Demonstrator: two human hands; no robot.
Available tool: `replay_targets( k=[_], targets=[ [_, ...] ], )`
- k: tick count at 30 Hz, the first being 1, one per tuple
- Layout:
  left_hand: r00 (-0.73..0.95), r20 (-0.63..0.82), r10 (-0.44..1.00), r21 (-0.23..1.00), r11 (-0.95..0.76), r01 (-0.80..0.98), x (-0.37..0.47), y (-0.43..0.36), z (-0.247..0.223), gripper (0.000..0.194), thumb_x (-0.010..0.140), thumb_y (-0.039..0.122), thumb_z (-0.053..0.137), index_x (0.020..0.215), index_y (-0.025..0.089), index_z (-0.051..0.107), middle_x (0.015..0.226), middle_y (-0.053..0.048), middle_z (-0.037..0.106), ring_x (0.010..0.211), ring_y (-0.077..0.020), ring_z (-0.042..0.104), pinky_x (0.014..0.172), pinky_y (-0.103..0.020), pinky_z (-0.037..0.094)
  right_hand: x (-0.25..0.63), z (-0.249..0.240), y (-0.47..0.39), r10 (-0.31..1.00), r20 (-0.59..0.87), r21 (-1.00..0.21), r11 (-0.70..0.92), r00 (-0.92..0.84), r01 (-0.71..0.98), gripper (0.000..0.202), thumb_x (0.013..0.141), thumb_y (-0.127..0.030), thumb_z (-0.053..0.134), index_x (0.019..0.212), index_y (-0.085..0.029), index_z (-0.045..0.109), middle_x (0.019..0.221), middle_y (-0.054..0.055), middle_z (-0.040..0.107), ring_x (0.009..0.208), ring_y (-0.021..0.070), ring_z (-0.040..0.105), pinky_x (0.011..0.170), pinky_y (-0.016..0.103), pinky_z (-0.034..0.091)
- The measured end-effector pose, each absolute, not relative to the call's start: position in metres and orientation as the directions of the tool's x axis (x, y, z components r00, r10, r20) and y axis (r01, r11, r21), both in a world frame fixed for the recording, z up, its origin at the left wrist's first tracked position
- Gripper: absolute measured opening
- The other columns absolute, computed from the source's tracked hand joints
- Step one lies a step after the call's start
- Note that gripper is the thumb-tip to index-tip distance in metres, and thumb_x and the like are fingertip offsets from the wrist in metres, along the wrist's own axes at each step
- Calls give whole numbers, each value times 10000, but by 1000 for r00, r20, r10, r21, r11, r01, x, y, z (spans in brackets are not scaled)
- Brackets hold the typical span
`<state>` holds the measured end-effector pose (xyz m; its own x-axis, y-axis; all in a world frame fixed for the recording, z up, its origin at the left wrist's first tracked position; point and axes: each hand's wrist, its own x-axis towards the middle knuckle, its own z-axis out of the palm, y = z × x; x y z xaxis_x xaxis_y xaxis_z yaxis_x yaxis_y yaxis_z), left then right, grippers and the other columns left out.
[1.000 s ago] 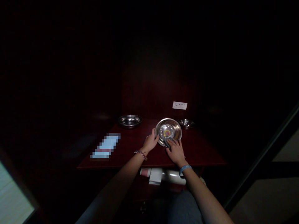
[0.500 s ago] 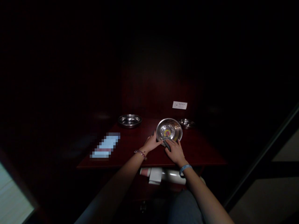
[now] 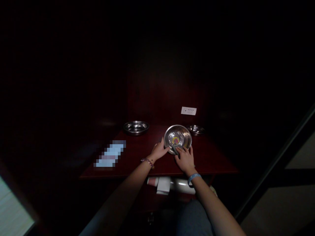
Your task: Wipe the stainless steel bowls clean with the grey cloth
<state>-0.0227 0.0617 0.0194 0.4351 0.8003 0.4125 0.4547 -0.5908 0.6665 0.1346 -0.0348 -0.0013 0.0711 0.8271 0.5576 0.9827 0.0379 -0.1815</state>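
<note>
A shiny steel basin (image 3: 184, 135) is tilted toward me over the dark red desk, with a round yellow and red sticker on its inside bottom. My left hand (image 3: 159, 150) grips its left rim, the thumb over the edge and the other fingers mostly hidden behind. Inside the near rim, my right hand (image 3: 185, 159) presses a dark grey cloth (image 3: 176, 149) against the metal under its fingers. Behind to the left stands a steel bowl (image 3: 136, 127). A smaller steel bowl (image 3: 197, 130) is partly hidden behind the basin's right side.
On the desk (image 3: 145, 167), a blurred pale flat item (image 3: 110, 154) lies at the left. A white socket panel (image 3: 188, 111) is on the back wall. Below the desktop are stacked paper cups (image 3: 153, 181) and a white folded item (image 3: 163, 185). Surroundings are very dark.
My right hand has shifted slightly with the cloth along the basin's near inner side, its fingers more bent. My left hand keeps its hold on the rim.
</note>
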Motion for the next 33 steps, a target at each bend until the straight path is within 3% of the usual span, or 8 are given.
replay_targets(
  k=[7,17,28,33],
  targets=[
    [439,394,808,673,-578,461,-23,62,20,573,810,333,612,1316,181,392,1110,-119,705,1026,-269,677,872,-341,494,134,-3,-35,796,592,-152,-44,127,987,408,894,-340,467,1259,-230,613,1288,58,634,1343,299,373,1158,558,-36],
    [425,383,820,700,-558,446,-22,63,18,579,810,337,610,1320,182,384,1134,-129,698,1066,-275,663,907,-353,488,136,-8,-31,813,558,-117,-120,165,986,544,918,-373,406,1398,-127,478,1435,121,492,1429,308,246,1172,526,-43],
    [418,415,808,744,-566,356,-20,69,11,591,816,338,585,1345,168,384,1168,-138,684,1094,-269,650,935,-372,490,141,-8,-26,876,478,-124,-1,60,992,525,902,-335,424,1376,-121,497,1401,120,530,1400,238,335,1182,445,88],
    [426,403,810,757,-556,342,-20,71,9,625,808,335,592,1359,144,365,1146,-149,692,1089,-269,650,936,-379,492,141,-8,-26,876,482,-155,62,21,986,492,883,-331,447,1328,-144,547,1370,101,564,1354,226,409,1185,446,88]
  ],
)
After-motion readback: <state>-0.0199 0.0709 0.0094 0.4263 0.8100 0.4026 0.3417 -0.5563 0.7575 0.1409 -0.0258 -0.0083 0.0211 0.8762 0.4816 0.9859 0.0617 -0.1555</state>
